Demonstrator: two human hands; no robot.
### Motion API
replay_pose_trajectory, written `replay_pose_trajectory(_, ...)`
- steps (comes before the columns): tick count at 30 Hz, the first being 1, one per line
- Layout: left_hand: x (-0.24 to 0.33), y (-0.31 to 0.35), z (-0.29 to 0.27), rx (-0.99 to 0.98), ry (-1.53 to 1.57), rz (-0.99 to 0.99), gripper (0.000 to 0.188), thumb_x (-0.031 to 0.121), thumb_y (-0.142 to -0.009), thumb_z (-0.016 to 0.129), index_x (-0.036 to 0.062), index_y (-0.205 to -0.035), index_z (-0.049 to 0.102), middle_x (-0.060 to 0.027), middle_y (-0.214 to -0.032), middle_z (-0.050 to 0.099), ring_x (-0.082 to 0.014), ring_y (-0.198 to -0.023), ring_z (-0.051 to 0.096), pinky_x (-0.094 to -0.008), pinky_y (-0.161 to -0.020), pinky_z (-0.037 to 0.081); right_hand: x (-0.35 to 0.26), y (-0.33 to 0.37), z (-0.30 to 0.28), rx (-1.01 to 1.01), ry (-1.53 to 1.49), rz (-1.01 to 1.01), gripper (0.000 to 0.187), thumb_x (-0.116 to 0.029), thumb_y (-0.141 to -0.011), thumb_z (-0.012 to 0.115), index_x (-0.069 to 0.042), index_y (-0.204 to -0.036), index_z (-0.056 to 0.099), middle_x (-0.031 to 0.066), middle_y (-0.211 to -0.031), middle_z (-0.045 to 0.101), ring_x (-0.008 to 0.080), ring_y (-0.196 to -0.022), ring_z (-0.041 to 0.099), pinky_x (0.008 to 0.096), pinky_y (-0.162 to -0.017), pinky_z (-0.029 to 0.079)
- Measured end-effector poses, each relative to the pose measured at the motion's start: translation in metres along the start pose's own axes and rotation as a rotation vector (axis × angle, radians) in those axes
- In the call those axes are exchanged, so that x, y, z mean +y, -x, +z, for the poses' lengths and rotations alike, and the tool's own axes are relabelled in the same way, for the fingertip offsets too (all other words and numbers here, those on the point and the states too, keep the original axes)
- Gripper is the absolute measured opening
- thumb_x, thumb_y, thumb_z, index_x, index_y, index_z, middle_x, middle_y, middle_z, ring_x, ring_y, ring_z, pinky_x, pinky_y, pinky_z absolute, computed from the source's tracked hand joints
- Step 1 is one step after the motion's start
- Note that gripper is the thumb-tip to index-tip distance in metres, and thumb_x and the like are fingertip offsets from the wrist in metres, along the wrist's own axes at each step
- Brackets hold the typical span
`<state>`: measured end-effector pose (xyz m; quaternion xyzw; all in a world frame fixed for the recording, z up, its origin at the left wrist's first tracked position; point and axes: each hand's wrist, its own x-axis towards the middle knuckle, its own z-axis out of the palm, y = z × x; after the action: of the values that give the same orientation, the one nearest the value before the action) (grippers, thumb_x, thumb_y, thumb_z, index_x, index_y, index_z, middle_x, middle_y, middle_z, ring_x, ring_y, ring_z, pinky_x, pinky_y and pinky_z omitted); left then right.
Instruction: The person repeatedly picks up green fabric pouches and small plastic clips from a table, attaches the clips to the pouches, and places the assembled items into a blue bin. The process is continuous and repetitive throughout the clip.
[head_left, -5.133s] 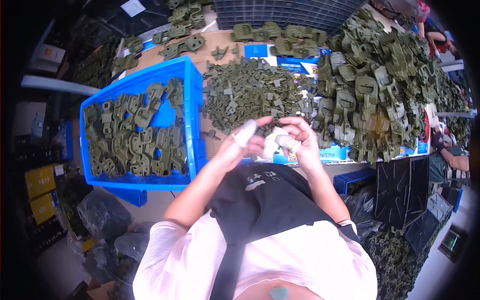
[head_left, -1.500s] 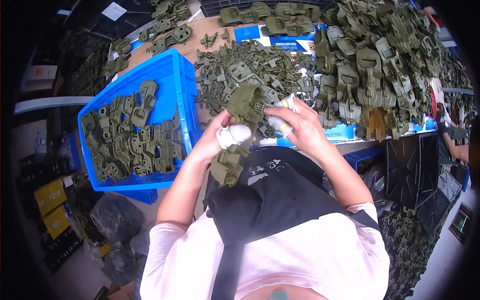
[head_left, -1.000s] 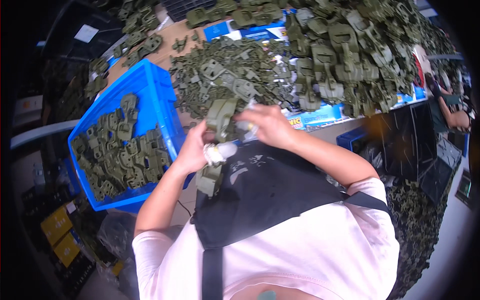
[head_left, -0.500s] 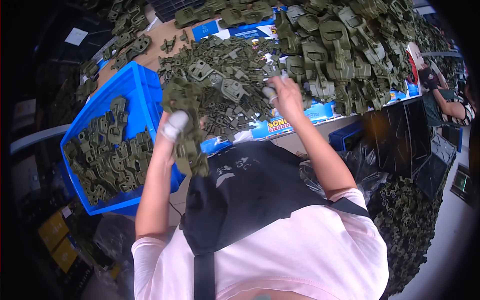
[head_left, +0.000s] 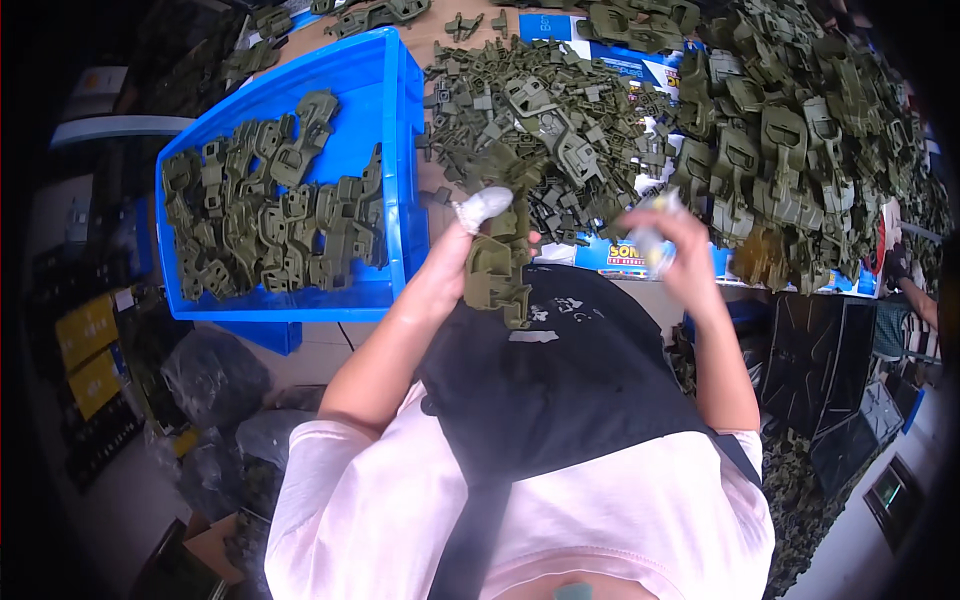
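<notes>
My left hand (head_left: 458,255), with a white wrap on its thumb, is closed around a long olive-green moulded plastic part (head_left: 497,270). This part hangs upright in front of my black apron, at the near edge of the table. To its right, my right hand (head_left: 682,250) is raised over the near edge of a heap of small olive-green plastic pieces (head_left: 560,100). White wraps show on its thumb and fingers. Motion smears those fingertips, so whether they pinch a piece is unclear. Two larger pale-topped green parts (head_left: 570,150) lie on top of the heap.
A blue plastic bin (head_left: 408,150) at the left contains several larger green parts (head_left: 290,215). More large green parts (head_left: 785,150) are piled at the right. Printed blue cardboard (head_left: 600,253) covers part of the table. Black crates (head_left: 815,350) stand below right; another person's arm (head_left: 918,300) shows beyond.
My view has swung left, so the bin and heap appear further right. My right hand has drawn back from the small pieces. My left hand still holds the green part.
</notes>
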<state>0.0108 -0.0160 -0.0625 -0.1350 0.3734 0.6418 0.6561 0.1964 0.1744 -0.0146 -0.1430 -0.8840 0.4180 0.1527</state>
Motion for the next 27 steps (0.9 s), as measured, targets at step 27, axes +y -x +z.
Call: replay_pose_trajectory(27, -0.015, 0.000, 0.022, 0.088, -0.371, 0.095, 0.037, 0.028, -0.084, 0.061, 0.0080, -0.111, 0.048, -0.0089, -0.084, 0.059, -0.0174, -0.065, 0.063, -0.0282, -0.050, 0.053, -0.052, 0.013, 0.060, -0.543, 0.016, -0.068, 0.040, 0.006, -0.063, 0.052, -0.006, -0.101, 0.055, 0.0170, -0.081, 0.056, 0.0357, -0.079, 0.059, 0.0444, -0.069, 0.047)
